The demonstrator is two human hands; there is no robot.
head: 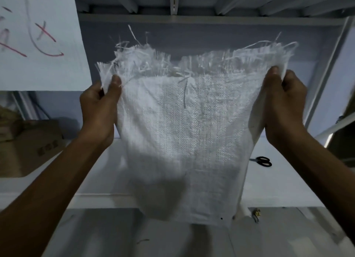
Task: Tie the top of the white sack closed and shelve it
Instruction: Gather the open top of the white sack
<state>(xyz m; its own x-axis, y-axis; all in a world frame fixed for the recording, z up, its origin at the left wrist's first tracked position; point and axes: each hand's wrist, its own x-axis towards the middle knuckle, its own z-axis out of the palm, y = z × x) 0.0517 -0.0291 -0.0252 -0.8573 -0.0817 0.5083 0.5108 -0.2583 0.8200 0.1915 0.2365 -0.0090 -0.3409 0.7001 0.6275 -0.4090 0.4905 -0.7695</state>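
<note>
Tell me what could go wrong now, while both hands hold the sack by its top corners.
1. The top edge is badly frayed; a tie placed there may slip off over loose strands.
2. The left hand and right hand only pinch the corners of the sack; one corner could slip free and the sack could sag open.

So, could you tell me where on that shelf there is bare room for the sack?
The shelf shows a bare strip between the cardboard boxes and the sack. Right of the sack, scissors lie close beside it. Behind the sack is hidden. Boxes crowd the left end.
</note>
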